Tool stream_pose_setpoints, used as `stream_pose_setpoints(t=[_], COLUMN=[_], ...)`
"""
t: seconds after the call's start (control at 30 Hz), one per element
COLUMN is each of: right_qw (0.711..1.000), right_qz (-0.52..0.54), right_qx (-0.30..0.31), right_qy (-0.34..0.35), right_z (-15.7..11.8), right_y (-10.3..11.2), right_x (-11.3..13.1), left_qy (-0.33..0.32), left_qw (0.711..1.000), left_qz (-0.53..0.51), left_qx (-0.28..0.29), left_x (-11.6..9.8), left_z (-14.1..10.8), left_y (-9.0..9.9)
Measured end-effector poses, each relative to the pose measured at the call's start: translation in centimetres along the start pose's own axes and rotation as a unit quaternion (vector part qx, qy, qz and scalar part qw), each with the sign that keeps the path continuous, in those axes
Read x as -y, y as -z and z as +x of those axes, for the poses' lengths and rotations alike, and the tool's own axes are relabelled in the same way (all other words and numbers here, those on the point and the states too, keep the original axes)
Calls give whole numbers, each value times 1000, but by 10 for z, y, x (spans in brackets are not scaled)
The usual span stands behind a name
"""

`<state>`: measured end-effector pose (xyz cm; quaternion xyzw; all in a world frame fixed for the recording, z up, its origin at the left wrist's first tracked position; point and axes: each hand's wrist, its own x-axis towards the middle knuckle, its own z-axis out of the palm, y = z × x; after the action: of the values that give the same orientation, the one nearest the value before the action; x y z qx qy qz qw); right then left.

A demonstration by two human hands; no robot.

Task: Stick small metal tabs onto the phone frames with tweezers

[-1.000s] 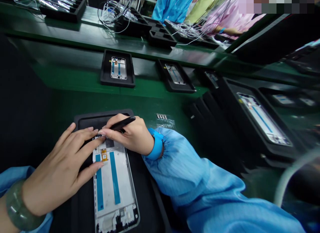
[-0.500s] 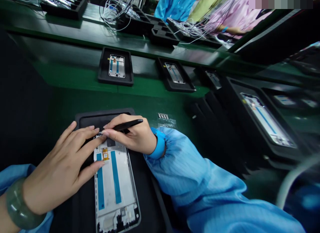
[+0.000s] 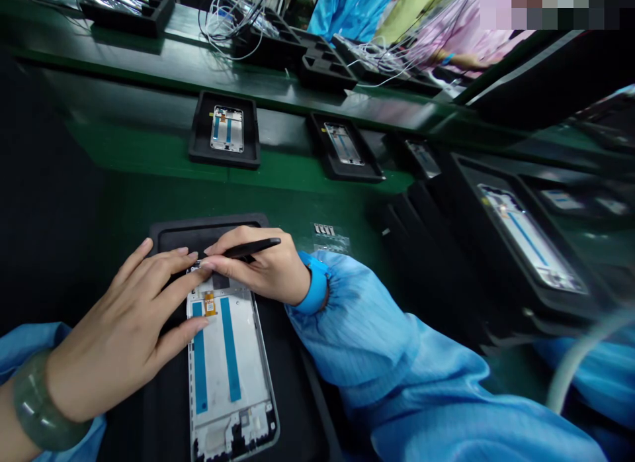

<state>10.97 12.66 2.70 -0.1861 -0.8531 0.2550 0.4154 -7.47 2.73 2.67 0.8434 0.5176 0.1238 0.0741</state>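
Note:
A silver phone frame (image 3: pixel 218 356) with two blue strips and an orange flex cable (image 3: pixel 210 304) lies in a black foam tray (image 3: pixel 297 396). My left hand (image 3: pixel 126 336) rests over the frame's upper left edge with fingers spread, fingertips touching it near the top. In my right hand (image 3: pixel 262 270) a slim black pen-shaped tool (image 3: pixel 253 247) is pinched between thumb and fingers. Its lower end is hidden by the fingers at the frame's top edge, close to my left fingertips. Whatever it touches there cannot be made out.
Ahead on the green line stand a black tray (image 3: pixel 198 147) and another tray (image 3: pixel 354 171), each with a phone frame. Stacked trays (image 3: pixel 446 277) rise at the right. Small metal parts (image 3: pixel 324 230) lie beyond my right wrist. Cables (image 3: pixel 233 18) and co-workers' sleeves (image 3: pixel 342 12) are at the back.
The trays on the line have shifted slightly left. More of a blue sleeve shows at the far right edge. Both my hands and the black tool stay almost in place.

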Motion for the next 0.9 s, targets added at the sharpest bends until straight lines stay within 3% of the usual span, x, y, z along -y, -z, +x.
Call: stream_pose_setpoints(t=[0.27,0.47,0.77,0.9], right_qw=[998,998,994,988], right_qz=[29,29,-5,-47], right_qx=[15,-38,20,15], right_qy=[45,-46,-108,-143], right_z=[-2,1,6,9], right_y=[-2,0,-2,-5], right_x=[-1,0,2,4], left_qy=[1,-2,-1,-1], left_qw=[1000,1000,1000,1000], left_qz=[3,4,2,1], left_qx=[1,0,0,-4], left_x=[-1,-1,-2,-3], left_z=[0,1,2,2], left_y=[0,2,2,2])
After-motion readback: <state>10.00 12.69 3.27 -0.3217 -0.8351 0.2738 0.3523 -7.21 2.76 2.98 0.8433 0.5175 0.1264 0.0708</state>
